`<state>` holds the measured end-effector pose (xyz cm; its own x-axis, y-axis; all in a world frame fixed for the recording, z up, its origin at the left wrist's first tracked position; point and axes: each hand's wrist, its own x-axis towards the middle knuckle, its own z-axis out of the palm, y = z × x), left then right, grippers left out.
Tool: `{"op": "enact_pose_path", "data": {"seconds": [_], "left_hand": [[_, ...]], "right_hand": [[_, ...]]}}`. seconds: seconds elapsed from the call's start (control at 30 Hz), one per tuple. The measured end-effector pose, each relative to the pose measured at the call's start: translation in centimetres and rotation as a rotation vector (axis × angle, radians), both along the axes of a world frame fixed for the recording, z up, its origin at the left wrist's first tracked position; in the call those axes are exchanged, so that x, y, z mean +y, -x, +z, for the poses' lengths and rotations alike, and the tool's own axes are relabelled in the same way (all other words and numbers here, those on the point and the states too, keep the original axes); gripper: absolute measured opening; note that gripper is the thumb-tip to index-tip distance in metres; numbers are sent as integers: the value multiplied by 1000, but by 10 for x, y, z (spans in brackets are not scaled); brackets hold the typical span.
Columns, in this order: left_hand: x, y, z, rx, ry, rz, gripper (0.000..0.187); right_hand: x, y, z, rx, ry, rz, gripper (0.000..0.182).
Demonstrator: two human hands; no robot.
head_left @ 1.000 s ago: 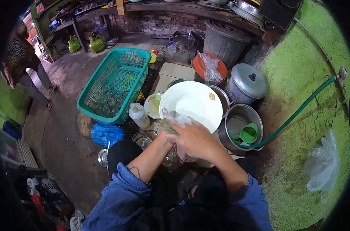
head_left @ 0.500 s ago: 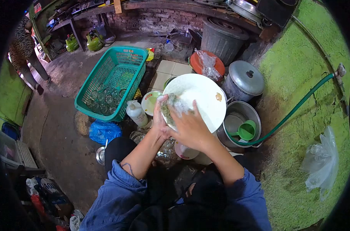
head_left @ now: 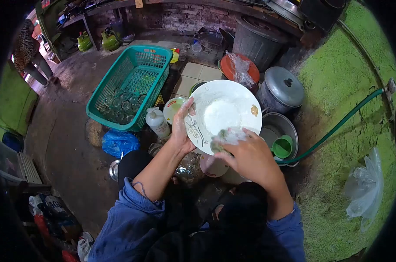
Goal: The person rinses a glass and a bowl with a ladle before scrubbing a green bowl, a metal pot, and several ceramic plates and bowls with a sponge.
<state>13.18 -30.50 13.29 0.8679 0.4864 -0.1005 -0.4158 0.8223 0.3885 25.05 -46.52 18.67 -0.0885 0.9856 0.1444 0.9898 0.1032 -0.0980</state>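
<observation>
A white plate [head_left: 222, 111] with a curly floral pattern is held up in front of me, tilted, with suds on its face. My left hand [head_left: 182, 131] grips its left rim, thumb on the face and fingers underneath. My right hand [head_left: 250, 155] presses a greenish, foamy sponge [head_left: 224, 139] to the plate's lower rim. Behind my left hand stand a white pump bottle [head_left: 158, 123] and a dish with a light green middle [head_left: 172, 110]. Another pinkish dish [head_left: 213, 166] lies below the plate, partly hidden.
A teal basket [head_left: 103, 94] with glasses is at the left, beside a blue plastic bag [head_left: 119, 143]. At the right are a lidded pot [head_left: 281, 89], an open pot holding a green dipper [head_left: 282, 146], and a green hose [head_left: 333, 132]. A person [head_left: 30, 54] stands far left.
My right hand and the sponge have moved from the plate's left side to its lower rim, uncovering the pattern. The plate has turned, and the view has shifted slightly.
</observation>
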Motion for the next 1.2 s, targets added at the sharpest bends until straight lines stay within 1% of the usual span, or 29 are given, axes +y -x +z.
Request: {"op": "enact_pose_path", "data": {"seconds": [0.03,0.07,0.1,0.13,0.2,0.23,0.27,0.3,0.33,0.4,0.43,0.47,0.5,0.53,0.57,0.63,0.67,0.73,0.77,0.8,0.87,0.93,0.97,1.0,1.07,1.13,1.2], "left_hand": [[-4,-3,0,14,9,37,58],[-8,-5,-1,29,16,72,59],[-11,-9,-7,32,47,37,59],[-14,-11,-12,35,48,29,59],[-22,-14,-19,-15,6,54,58],[-26,-13,-14,-2,-39,42,63],[-28,-14,-15,0,-42,36,63],[-29,-16,-16,-11,-32,57,65],[-30,-18,-17,-24,-20,79,67],[-31,-20,-19,-40,-38,90,70],[-31,-18,-19,-68,-28,69,70],[-31,-17,-20,-94,-20,48,70],[-35,-17,-13,-44,-61,117,71],[-34,-15,-11,-41,-61,118,71],[-32,-13,-9,-10,-69,150,71],[-25,-12,-9,6,-91,218,73],[-20,-11,-9,7,-93,222,73],[-11,-6,-9,-52,-78,245,75],[-6,-5,-10,-71,-120,257,77],[-6,-3,-9,-68,-122,256,77],[-8,0,-6,-43,-140,210,78],[-14,-3,-7,-21,-159,203,78],[-16,-5,-7,-3,-180,203,78],[-18,-5,-7,-7,-176,199,78],[-18,-5,-7,-35,-179,185,77],[-17,-2,-5,-39,-167,195,77],[-15,0,-5,-39,-153,213,77]], "right_hand": [[6,0,-14,1,3,-5,51],[17,4,-32,-18,-68,-5,52],[25,6,-44,-36,-139,-5,53],[30,7,-48,-35,-138,-14,53],[44,1,-50,-54,-166,-199,56],[51,-8,-50,-125,-204,-277,58],[57,-18,-51,-197,-243,-354,59],[60,-23,-53,-223,-298,-482,60],[60,-23,-55,-227,-298,-483,60],[61,-17,-56,-217,-257,-589,62],[61,-8,-56,-159,-217,-537,63],[63,-3,-67,-61,-173,-456,64],[61,6,-67,14,-147,-386,59],[57,15,-64,92,-120,-316,56],[49,22,-56,96,-119,-316,56],[39,34,-39,349,8,-256,46],[37,33,-40,351,6,-252,46],[29,22,-40,63,-147,-190,38],[32,11,-48,30,-302,-173,35],[34,1,-48,33,-303,-174,35],[41,-20,-43,-20,-178,-348,31],[54,-48,-50,-285,-551,-199,32],[57,-50,-55,-240,-517,-264,33],[57,-48,-58,-246,-514,-267,33],[54,-39,-62,-178,-441,-339,34],[45,-24,-62,-182,-435,-326,34],[31,-6,-58,144,-156,-376,34]]}}
